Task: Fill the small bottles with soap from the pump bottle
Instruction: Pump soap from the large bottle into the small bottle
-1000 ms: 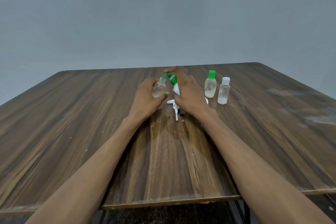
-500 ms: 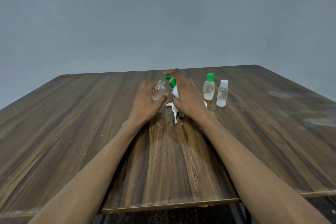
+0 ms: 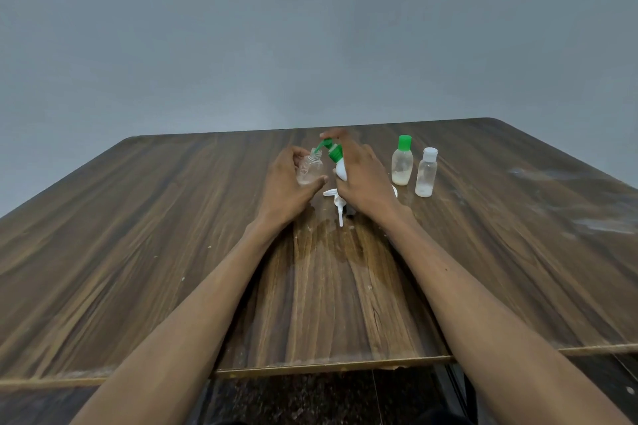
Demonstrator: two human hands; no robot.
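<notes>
Grip: left hand [image 3: 288, 183] holds open small bottle [image 3: 309, 170], right hand [image 3: 362, 176] wraps pump bottle [image 3: 340, 167] | place: mid-frame, above tabletop [image 3: 138, 252] | tip: keep green spout [image 3: 322, 145] over mouth, press slowly

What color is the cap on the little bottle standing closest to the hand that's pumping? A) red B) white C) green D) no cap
C: the capped bottle standing just beside the right hand wears a green cap; the white-capped bottle stands farther out.
</notes>
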